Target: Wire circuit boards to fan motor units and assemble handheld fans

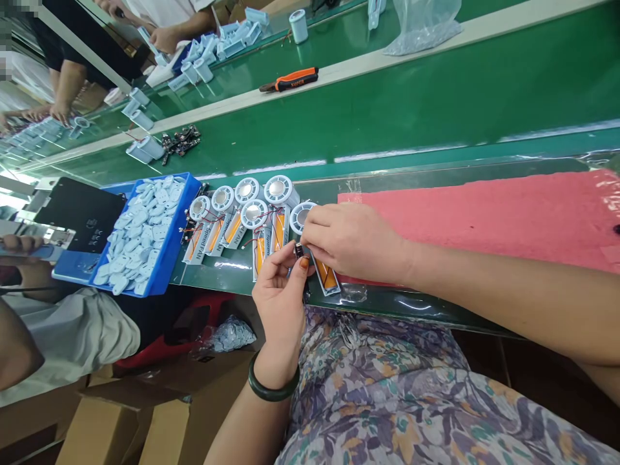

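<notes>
My left hand (pixel 279 294) is closed, thumb and index finger pinching a small black circuit board (pixel 299 249) with a metal connector. Against it, the bent fingers of my right hand (pixel 346 237) come together. What they hold is hidden, though thin wires show nearby. Beneath my right hand lies a light-blue handheld fan body (pixel 301 217), with its orange battery (pixel 328 278) in the open handle. To the left, several similar fan bodies (pixel 254 213) lie in a row, with round heads, orange batteries and red and black wires.
A blue tray (pixel 159 274) of light-blue plastic pieces stands left, beside a co-worker's arm (pixel 24 271). A red mat (pixel 484 223) covers the bench on the right. Orange-handled pliers (pixel 295 79) lie across the green belt (pixel 411 97). Black boards (pixel 181 142) and more housings lie farther off.
</notes>
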`<state>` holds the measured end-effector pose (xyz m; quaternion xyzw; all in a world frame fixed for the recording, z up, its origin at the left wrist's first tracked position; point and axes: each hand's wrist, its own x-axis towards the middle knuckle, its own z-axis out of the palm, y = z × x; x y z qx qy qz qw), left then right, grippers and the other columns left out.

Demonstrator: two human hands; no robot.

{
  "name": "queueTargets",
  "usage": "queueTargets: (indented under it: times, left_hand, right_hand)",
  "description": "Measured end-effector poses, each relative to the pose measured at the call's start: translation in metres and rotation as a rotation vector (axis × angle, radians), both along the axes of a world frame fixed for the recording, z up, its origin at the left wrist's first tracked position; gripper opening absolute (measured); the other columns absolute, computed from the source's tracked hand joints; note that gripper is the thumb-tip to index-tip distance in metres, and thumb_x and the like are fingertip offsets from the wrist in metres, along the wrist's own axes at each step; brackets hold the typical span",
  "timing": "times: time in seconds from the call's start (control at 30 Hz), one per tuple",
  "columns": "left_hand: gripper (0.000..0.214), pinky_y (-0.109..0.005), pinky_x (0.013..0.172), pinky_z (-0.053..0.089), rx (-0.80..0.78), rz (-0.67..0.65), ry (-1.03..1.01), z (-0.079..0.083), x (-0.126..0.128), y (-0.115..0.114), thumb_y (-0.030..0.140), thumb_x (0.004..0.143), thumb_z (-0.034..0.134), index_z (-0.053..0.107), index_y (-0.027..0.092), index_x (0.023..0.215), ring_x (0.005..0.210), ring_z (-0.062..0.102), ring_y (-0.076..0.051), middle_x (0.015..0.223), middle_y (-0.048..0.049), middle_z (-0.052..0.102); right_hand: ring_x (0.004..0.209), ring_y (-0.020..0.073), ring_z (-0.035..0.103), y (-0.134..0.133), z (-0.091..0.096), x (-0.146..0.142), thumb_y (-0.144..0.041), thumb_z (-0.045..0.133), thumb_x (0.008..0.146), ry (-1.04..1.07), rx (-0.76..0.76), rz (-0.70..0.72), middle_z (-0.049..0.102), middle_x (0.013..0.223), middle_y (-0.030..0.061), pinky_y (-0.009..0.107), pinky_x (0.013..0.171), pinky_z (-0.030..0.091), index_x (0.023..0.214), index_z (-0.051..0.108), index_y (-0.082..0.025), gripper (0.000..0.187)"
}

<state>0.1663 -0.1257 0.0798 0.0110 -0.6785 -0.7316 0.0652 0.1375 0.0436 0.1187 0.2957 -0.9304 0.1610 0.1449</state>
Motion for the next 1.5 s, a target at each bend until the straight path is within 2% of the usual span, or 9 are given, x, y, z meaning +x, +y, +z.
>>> queueTargets:
  times: [0.23, 0.33, 0.53, 0.63, 0.73, 0.9, 1.03, 1.27, 1.5]
  left_hand:
    - [0.034, -0.021, 0.078, 0.063, -0.072, -0.028, 0.058, -0.004, -0.001, -0.004, 0.037, 0.078, 0.090, 0.079, 0.025, 0.108, 0.087, 0.068, -0.012, 0.100, -0.0036, 0.072]
    - [0.034, -0.021, 0.077, 0.063, -0.075, -0.023, 0.055, -0.004, -0.001, -0.004, 0.037, 0.078, 0.089, 0.079, 0.025, 0.109, 0.086, 0.067, -0.012, 0.097, -0.0034, 0.071]
    - [0.036, -0.024, 0.079, 0.063, -0.123, -0.007, 0.068, -0.004, 0.000, -0.003, 0.039, 0.079, 0.088, 0.079, 0.023, 0.109, 0.088, 0.068, -0.013, 0.102, -0.0048, 0.072]
    - [0.036, -0.025, 0.080, 0.063, -0.163, -0.006, 0.094, -0.005, 0.000, -0.005, 0.039, 0.079, 0.088, 0.079, 0.023, 0.110, 0.090, 0.069, -0.015, 0.103, -0.0057, 0.072]
    - [0.035, -0.026, 0.080, 0.062, -0.174, -0.009, 0.089, -0.005, -0.001, -0.005, 0.038, 0.080, 0.087, 0.079, 0.024, 0.111, 0.089, 0.069, -0.015, 0.102, -0.0056, 0.072]
    - [0.029, -0.023, 0.078, 0.061, -0.251, -0.009, 0.147, -0.001, 0.001, -0.003, 0.033, 0.084, 0.084, 0.079, 0.025, 0.111, 0.093, 0.069, -0.015, 0.105, -0.0056, 0.072]
    - [0.024, -0.020, 0.074, 0.059, -0.326, -0.001, 0.222, 0.003, 0.001, 0.000, 0.030, 0.086, 0.080, 0.079, 0.025, 0.110, 0.093, 0.068, -0.015, 0.103, -0.0052, 0.071]
    - [0.030, -0.023, 0.074, 0.063, -0.177, -0.002, 0.153, 0.000, -0.005, 0.003, 0.035, 0.083, 0.084, 0.078, 0.023, 0.109, 0.083, 0.070, -0.013, 0.100, -0.0052, 0.072]
    - [0.030, -0.022, 0.075, 0.064, -0.241, 0.010, 0.213, -0.002, -0.006, 0.001, 0.034, 0.084, 0.083, 0.076, 0.022, 0.111, 0.086, 0.071, -0.013, 0.101, -0.0051, 0.073]
  right_hand:
    - [0.080, 0.0206, 0.055, -0.001, 0.008, 0.001, -0.012, 0.056, 0.100, -0.136, 0.012, -0.062, 0.063, 0.093, 0.0078, 0.033, 0.062, 0.027, 0.092, 0.067, -0.013, 0.013]
    - [0.082, 0.0204, 0.056, -0.001, 0.010, 0.000, -0.012, 0.056, 0.101, -0.169, 0.002, -0.064, 0.063, 0.094, 0.0074, 0.033, 0.062, 0.027, 0.093, 0.068, -0.013, 0.014]
    - [0.082, 0.0210, 0.054, 0.001, 0.002, -0.001, -0.012, 0.055, 0.101, -0.030, 0.024, -0.001, 0.063, 0.095, 0.0092, 0.033, 0.065, 0.028, 0.094, 0.067, -0.013, 0.013]
    - [0.082, 0.0215, 0.053, 0.002, -0.001, -0.001, -0.009, 0.049, 0.103, 0.031, 0.057, 0.033, 0.063, 0.095, 0.0099, 0.034, 0.065, 0.028, 0.095, 0.065, -0.013, 0.019]
    - [0.082, 0.0216, 0.054, 0.002, 0.000, -0.001, -0.009, 0.048, 0.104, 0.029, 0.064, 0.042, 0.063, 0.096, 0.0098, 0.034, 0.065, 0.028, 0.094, 0.065, -0.013, 0.020]
    - [0.083, 0.0220, 0.057, 0.001, -0.001, 0.000, -0.013, 0.058, 0.102, -0.047, 0.034, -0.015, 0.064, 0.099, 0.0094, 0.033, 0.066, 0.031, 0.097, 0.066, -0.012, 0.009]
    - [0.084, 0.0227, 0.057, 0.001, -0.003, -0.002, -0.012, 0.055, 0.102, -0.010, 0.028, 0.000, 0.065, 0.098, 0.0104, 0.034, 0.067, 0.031, 0.096, 0.066, -0.012, 0.013]
    - [0.086, 0.0200, 0.060, -0.001, 0.004, -0.001, -0.009, 0.058, 0.100, -0.221, -0.131, -0.116, 0.066, 0.099, 0.0056, 0.031, 0.068, 0.034, 0.100, 0.067, -0.014, 0.011]
    - [0.083, 0.0193, 0.058, 0.000, -0.002, 0.000, -0.011, 0.060, 0.099, -0.157, -0.170, -0.096, 0.065, 0.098, 0.0054, 0.029, 0.064, 0.032, 0.099, 0.068, -0.014, 0.008]
